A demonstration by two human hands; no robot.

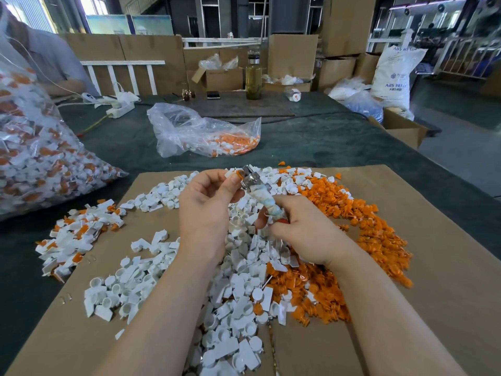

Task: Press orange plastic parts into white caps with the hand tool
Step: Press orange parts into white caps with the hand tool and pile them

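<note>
Right hand (301,234) grips the wrapped handle of the hand tool (259,195); left hand (208,202) pinches a tiny orange part (239,174) at its metal head: light, stiff, probably slippery plastic, best held by fingertips

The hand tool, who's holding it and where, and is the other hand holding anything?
The right hand grips the cloth-wrapped metal hand tool by its lower handle. The left hand pinches an orange plastic part at the tool's tip.

I observed a factory hall; daylight entered through windows (93,4) at upper left; stacked cardboard boxes (345,25) stood behind the dark green table (325,142); a white railing (122,74) ran left; grey floor (466,156) lay right.
</note>
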